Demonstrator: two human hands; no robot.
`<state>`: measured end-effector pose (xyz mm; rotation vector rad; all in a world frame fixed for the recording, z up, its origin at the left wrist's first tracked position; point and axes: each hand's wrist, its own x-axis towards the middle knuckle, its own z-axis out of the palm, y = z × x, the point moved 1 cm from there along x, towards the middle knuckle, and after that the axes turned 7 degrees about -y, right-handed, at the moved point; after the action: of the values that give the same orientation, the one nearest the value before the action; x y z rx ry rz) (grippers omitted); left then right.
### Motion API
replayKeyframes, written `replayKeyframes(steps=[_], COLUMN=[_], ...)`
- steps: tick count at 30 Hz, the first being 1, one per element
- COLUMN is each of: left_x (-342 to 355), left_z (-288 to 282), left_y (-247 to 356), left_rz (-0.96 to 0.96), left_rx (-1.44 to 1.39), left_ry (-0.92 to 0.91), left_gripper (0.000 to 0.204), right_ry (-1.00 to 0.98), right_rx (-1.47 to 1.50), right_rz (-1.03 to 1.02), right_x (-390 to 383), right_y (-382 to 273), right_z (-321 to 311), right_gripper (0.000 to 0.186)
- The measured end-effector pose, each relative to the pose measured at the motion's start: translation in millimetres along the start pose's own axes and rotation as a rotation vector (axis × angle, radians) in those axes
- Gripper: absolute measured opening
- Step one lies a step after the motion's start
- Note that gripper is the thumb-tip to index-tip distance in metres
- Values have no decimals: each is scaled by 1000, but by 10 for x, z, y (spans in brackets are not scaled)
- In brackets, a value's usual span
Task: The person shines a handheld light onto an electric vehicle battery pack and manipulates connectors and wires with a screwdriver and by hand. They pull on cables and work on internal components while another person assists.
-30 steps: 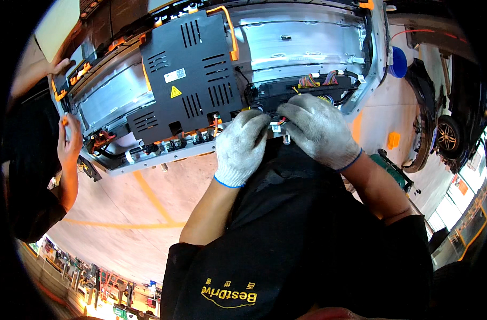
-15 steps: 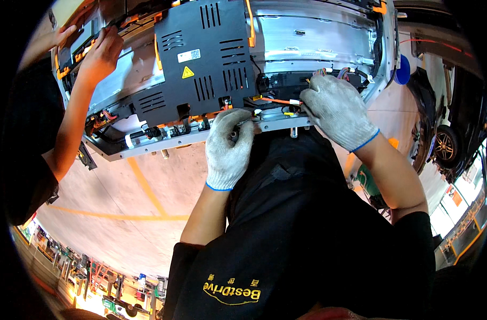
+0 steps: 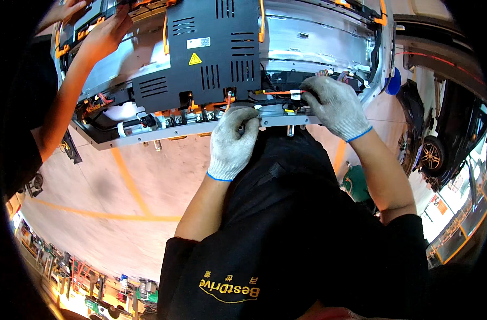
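My left hand (image 3: 234,137), in a white knitted glove with a blue cuff, is at the near metal rim of a large battery pack tray (image 3: 175,131). Its thumb and fingertips are pressed together; whatever they hold is hidden. To the right, my gloved right hand (image 3: 337,106) reaches over the same rim, fingers closed. An orange cable (image 3: 278,93) with a white tag (image 3: 295,95) runs into those fingers. Left of the cable lies a black slotted cover (image 3: 211,53) with a yellow warning triangle. Just in front of my right fingers, a small yellow piece (image 3: 289,111) sits by the rim.
At the far left, another person's bare hand (image 3: 105,36) works over the tray. Bundled wires (image 3: 343,76) lie beyond my right hand. A blue round object (image 3: 394,81) stands past the tray's right end. A dark car (image 3: 456,122) is farther right, and a green object (image 3: 356,182) is on the floor.
The view has shifted slightly, so the tray sits a little higher in it. The other person's hands are farther up at the left. My two hands stay at nearly the same places along the rim.
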<state>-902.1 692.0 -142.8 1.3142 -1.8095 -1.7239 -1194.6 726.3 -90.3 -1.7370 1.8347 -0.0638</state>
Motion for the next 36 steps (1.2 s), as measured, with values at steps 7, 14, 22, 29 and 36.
replayKeyframes(steps=[7,14,22,29,36], left_x=[21,371,487,530,549], left_z=[88,421,572,602,575], left_y=[33,381,269,306,330], left_rz=[106,54,89,74,61], left_rx=[77,224,211,170,201], left_ry=[43,-82,2,26,-30], left_gripper=[25,39,24,21,18], right_ry=[292,416,382,392,252], right_rx=[58,40,118,105,37], right_rz=[-98,-182,-253,-206,-178], right_x=[-153,-207,-169,-98,-21], right_y=[36,191,263,277,236], right_z=[243,453,415,469,288], right_gripper=[21,30,33,35,34])
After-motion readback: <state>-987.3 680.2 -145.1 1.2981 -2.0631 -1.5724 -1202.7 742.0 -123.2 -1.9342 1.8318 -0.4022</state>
